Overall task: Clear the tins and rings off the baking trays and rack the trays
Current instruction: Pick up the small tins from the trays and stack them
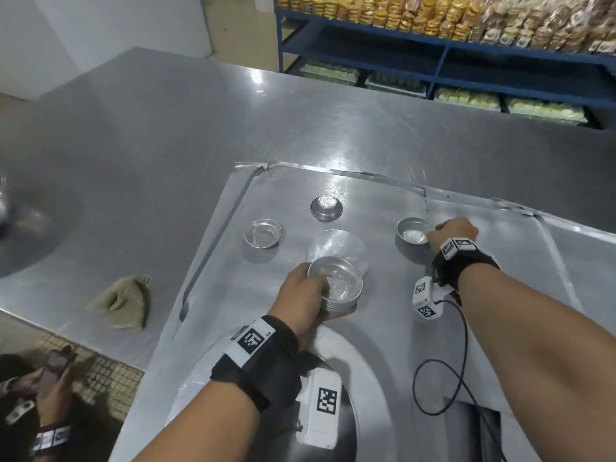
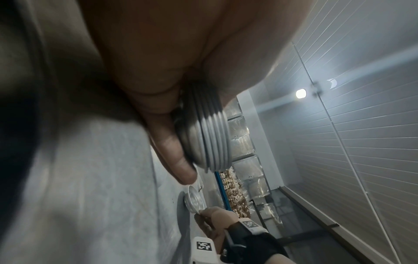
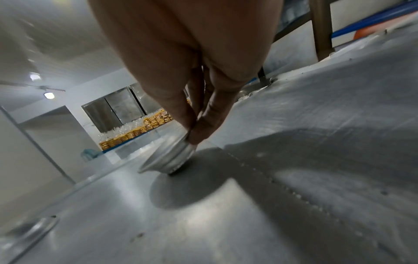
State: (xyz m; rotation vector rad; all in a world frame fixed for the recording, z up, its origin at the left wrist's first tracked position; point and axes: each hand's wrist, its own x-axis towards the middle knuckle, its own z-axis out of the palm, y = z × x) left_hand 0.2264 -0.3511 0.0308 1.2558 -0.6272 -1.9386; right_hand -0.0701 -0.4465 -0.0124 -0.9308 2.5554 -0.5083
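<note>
My left hand [image 1: 308,290] grips a stack of several nested round tins [image 1: 336,288] above the near part of the baking tray [image 1: 226,248]; the left wrist view shows the stack's ribbed rims [image 2: 212,141] between thumb and fingers. My right hand [image 1: 446,233] pinches the near rim of a single tin [image 1: 413,231] at the tray's right, tilting it up [image 3: 169,160]. Two more tins sit loose on the tray: an upright one [image 1: 262,233] at left and an upturned one [image 1: 326,207] farther back.
The tray lies on a large steel table [image 1: 133,145]. A crumpled beige cloth [image 1: 121,303] sits left of the tray. A big round pan [image 1: 366,378] lies under my left wrist. Blue shelves [image 1: 443,51] with bagged baked goods stand beyond. Another person's hand [image 1: 50,388] shows bottom left.
</note>
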